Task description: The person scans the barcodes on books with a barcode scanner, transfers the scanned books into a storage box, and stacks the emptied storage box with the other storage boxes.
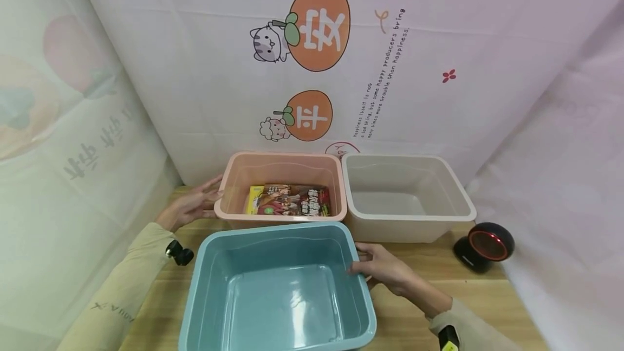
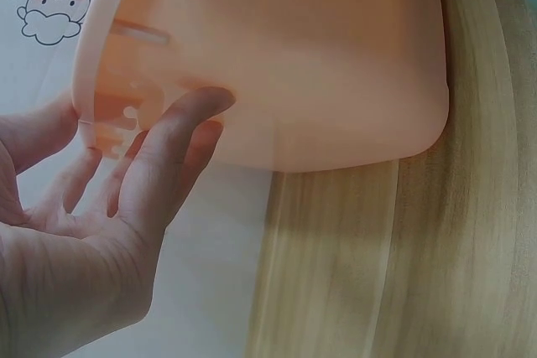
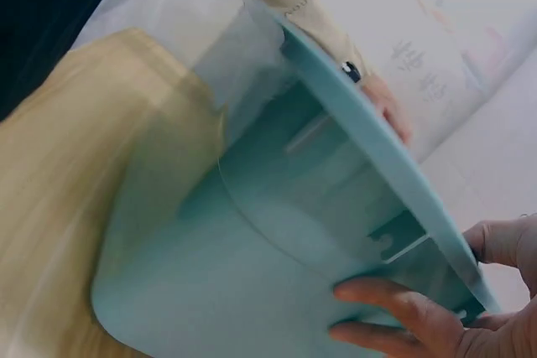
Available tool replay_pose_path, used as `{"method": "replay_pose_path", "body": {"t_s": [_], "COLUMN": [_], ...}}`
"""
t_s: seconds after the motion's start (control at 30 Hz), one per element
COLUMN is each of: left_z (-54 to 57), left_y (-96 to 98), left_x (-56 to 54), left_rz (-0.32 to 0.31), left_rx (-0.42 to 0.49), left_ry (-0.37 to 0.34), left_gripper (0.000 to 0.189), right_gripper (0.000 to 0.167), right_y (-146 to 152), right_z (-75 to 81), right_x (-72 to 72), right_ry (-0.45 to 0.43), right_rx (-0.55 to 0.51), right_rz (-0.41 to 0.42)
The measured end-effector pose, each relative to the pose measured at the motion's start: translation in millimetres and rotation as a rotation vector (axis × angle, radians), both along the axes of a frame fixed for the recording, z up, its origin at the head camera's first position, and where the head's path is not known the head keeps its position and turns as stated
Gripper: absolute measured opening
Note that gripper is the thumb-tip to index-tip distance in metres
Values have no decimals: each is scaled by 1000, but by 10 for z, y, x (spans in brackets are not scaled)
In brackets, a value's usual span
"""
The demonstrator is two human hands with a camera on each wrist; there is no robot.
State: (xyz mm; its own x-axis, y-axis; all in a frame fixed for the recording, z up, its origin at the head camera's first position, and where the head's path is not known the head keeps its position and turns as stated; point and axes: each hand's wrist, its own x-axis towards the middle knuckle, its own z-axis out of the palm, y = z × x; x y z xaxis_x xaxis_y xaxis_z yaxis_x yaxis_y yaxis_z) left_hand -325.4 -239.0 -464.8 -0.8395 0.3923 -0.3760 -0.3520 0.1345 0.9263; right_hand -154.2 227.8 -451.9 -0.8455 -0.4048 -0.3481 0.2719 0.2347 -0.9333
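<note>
A pink plastic bin (image 1: 280, 218) stands against the back cloth with colorful snack packets (image 1: 292, 200) inside. My left hand (image 1: 192, 205) holds its left side; in the left wrist view the thumb meets the rim and the fingers lie against the outer wall beneath it. Nearer to me is a larger teal bin (image 1: 283, 297) with nothing inside. The right hand (image 1: 387, 270) grips that bin's right rim, thumb over the edge and fingers underneath. In the right wrist view those fingers (image 3: 394, 308) press the teal outer wall.
A cream bin (image 1: 409, 223) stands right of the pink one. At the right edge of the wooden table (image 1: 439, 302) sits a small black round device (image 1: 487, 245) with a red ring. Printed white cloth (image 1: 205, 69) encloses the back and sides.
</note>
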Motion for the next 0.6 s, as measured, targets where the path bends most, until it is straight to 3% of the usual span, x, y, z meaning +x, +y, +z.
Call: {"method": "replay_pose_path", "body": {"t_s": [0.33,0.6], "left_z": [-29,-7], "left_y": [-24,-67], "left_x": [-4,10], "left_rz": [-7,-61], "left_rx": [-1,33], "left_ry": [-3,16], "left_gripper": [77,79], "right_gripper": [63,64], "right_y": [99,205], "right_z": [240,547], "right_x": [-33,-104], "right_ry": [33,85], "right_rx": [-15,20], "right_rz": [78,127]}}
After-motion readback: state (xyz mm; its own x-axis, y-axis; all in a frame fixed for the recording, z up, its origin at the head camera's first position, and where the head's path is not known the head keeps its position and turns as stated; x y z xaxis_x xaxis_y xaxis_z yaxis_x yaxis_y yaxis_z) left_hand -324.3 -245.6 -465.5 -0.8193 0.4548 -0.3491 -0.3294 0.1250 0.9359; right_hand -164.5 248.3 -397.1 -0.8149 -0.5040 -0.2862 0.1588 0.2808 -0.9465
